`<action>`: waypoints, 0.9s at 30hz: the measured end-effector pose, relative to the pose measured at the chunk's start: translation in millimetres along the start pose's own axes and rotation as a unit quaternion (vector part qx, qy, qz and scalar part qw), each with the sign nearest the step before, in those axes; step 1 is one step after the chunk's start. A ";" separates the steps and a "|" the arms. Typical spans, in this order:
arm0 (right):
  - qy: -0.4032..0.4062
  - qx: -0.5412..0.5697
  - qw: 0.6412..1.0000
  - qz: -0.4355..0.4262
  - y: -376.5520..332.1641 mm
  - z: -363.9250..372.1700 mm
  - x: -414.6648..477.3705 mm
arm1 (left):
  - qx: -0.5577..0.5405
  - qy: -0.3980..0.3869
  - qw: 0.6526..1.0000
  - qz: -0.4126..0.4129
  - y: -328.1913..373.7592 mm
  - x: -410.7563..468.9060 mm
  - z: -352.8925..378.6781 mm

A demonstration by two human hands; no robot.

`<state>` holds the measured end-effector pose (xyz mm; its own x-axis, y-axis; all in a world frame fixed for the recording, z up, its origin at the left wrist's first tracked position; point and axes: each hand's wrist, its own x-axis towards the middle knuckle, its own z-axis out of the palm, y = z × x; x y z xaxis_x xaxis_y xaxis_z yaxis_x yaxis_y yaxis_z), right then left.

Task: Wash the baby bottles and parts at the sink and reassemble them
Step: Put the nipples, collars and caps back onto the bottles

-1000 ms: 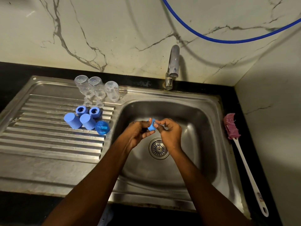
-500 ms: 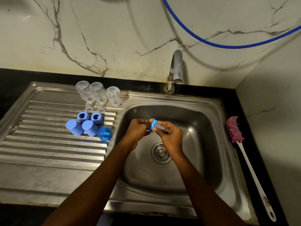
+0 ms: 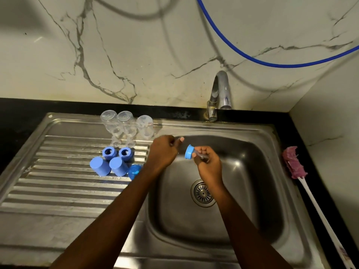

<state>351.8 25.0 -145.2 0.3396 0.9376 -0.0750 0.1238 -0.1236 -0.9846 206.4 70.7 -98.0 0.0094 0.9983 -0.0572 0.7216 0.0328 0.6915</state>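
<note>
Shiny steel sink, ridged draining board at left, long white brush with fuzzy pink head at right, left hand curled at centre, can't tell if holding anything, right hand beside it pinching a round blue ring, clear bottles and smooth blue caps left of centre.

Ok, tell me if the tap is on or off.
Off: no stream falls from the tap into the sink.

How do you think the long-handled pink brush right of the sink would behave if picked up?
The brush probably feels light, given its thin white handle. Its fuzzy pink head likely squashes softly. Gripped at the handle's end, it may feel head-heavy and swing.
</note>
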 end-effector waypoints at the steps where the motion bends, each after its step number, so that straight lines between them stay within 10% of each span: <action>1: 0.007 0.017 1.000 0.017 1.1 1.7 0.6 | 0.056 0.055 0.996 0.046 -2.1 9.3 -9.6; 4: 0.012 0.028 0.998 0.054 2.7 5.1 -0.2 | 0.244 0.111 0.956 0.122 -12.6 39.1 -35.5; 12: 0.027 0.044 0.996 0.074 -0.6 7.1 -1.3 | 0.479 -0.030 0.871 0.108 -37.8 74.8 -62.8; 21: 0.008 0.127 0.989 0.078 -18.8 -8.9 -0.2 | 0.120 -0.006 0.990 0.074 -13.0 37.7 -53.8; 27: 0.012 0.184 0.981 0.058 -39.9 -32.1 -6.2 | -0.117 -0.096 0.988 -0.007 3.7 -9.6 -30.7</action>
<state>374.7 13.7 -100.4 0.3545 0.9152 -0.1915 -0.2614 -0.0996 -0.9601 187.7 62.7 -72.8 0.1479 0.9710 -0.1876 0.5424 0.0790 0.8364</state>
